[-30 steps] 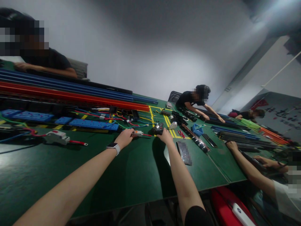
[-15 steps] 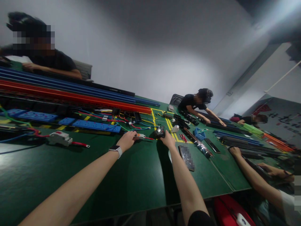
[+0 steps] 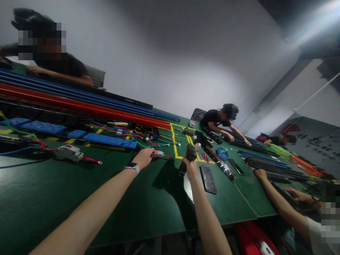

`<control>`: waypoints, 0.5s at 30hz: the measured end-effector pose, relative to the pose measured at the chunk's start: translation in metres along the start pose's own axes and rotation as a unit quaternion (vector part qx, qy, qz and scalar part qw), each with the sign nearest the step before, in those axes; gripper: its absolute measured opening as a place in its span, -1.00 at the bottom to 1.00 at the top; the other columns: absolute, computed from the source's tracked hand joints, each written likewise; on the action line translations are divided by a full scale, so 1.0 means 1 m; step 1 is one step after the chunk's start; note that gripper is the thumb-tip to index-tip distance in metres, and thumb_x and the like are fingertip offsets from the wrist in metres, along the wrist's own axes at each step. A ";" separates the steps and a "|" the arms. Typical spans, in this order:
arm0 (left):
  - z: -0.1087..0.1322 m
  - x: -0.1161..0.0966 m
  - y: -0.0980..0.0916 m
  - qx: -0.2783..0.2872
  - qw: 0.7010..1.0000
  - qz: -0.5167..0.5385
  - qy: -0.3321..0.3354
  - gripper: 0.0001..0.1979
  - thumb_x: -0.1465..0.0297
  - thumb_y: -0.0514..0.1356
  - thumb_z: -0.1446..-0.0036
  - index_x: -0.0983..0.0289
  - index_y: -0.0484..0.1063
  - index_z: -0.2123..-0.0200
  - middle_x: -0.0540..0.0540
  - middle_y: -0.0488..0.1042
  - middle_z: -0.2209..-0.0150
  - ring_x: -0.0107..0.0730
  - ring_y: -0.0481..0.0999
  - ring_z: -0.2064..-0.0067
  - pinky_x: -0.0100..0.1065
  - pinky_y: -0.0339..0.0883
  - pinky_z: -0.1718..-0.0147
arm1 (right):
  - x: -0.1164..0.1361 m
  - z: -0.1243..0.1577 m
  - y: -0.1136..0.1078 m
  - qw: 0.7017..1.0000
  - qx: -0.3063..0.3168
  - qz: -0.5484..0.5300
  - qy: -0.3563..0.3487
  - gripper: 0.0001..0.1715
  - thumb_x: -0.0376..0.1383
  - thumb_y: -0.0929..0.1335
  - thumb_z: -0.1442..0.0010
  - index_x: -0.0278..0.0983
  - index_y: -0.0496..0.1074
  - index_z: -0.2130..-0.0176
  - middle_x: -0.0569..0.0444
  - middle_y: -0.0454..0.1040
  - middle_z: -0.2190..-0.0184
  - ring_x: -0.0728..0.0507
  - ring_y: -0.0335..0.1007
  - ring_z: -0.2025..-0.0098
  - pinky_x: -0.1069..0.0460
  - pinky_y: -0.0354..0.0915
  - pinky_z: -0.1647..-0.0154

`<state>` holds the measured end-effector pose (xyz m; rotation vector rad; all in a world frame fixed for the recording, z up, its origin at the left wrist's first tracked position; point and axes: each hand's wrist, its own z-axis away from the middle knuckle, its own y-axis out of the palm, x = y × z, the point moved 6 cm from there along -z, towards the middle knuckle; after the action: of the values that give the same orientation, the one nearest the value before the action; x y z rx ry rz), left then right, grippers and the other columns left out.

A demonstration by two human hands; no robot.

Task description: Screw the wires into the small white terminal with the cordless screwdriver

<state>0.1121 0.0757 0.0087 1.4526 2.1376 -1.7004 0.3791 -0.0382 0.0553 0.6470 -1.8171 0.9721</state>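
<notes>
My left hand (image 3: 145, 158), with a watch at the wrist, is closed on a small white circuit breaker (image 3: 158, 153). A short red wire (image 3: 168, 156) sticks out of its right end. Most of the breaker's left side is hidden by my fingers. My right hand (image 3: 191, 168) grips a dark cordless drill (image 3: 191, 152) and holds it above the table, its shadow falling to the left. Further left on the green table lies a larger-looking breaker (image 3: 69, 152) with red wires at both ends.
Blue socket strips (image 3: 110, 139) and red and blue rails (image 3: 111, 113) run along the left. A phone-like slab (image 3: 208, 179), red-handled pliers (image 3: 205, 158), a copper-striped bar (image 3: 221, 163) and a blue bin (image 3: 222, 153) lie to the right. Co-workers sit around; a neighbour's hand (image 3: 261, 174) rests nearby.
My right hand has lifted the drill off the table and turned it more upright, so its body and base now show. My left hand has stayed in place on the breaker.
</notes>
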 end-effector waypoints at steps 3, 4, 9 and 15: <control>0.000 0.000 0.001 0.002 1.000 0.000 -0.002 -0.88 0.40 0.12 -0.23 0.20 0.44 0.19 0.18 0.53 0.16 -0.13 0.51 0.09 -0.20 0.30 0.05 | 0.006 0.028 0.004 0.996 0.010 -0.081 0.018 -0.63 -0.10 0.42 -0.01 -0.27 0.46 0.23 0.01 0.53 0.39 -0.18 0.48 0.39 -0.03 0.43 0.37; 0.000 0.000 0.001 0.001 1.000 0.001 -0.003 -0.88 0.40 0.12 -0.23 0.20 0.44 0.19 0.18 0.53 0.16 -0.14 0.51 0.09 -0.21 0.30 0.05 | 0.009 0.039 0.007 0.994 0.022 -0.104 0.031 -0.62 -0.07 0.45 0.00 -0.27 0.47 0.24 0.03 0.51 0.43 -0.18 0.47 0.42 -0.03 0.41 0.39; -0.001 0.002 0.004 0.001 1.000 0.006 -0.012 -0.88 0.46 0.14 -0.21 0.23 0.47 0.22 0.16 0.53 0.17 -0.19 0.49 0.07 -0.25 0.29 0.01 | 0.031 0.085 0.022 0.982 0.080 -0.158 0.063 -0.63 -0.15 0.50 0.04 -0.31 0.51 0.25 0.04 0.52 0.48 -0.13 0.44 0.48 0.02 0.35 0.45; -0.002 0.007 0.008 -0.005 1.000 0.024 -0.001 -0.85 0.53 0.13 -0.18 0.23 0.47 0.24 0.16 0.51 0.18 -0.20 0.48 0.07 -0.24 0.29 0.03 | 0.047 0.117 0.027 0.989 0.104 -0.095 0.055 -0.76 -0.21 0.46 0.03 -0.28 0.53 0.32 0.02 0.54 0.49 -0.15 0.48 0.47 0.02 0.36 0.44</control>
<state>0.1146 0.0813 -0.0004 1.4876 2.0891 -1.6730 0.2814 -0.1223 0.0612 0.8617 -1.5401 1.0542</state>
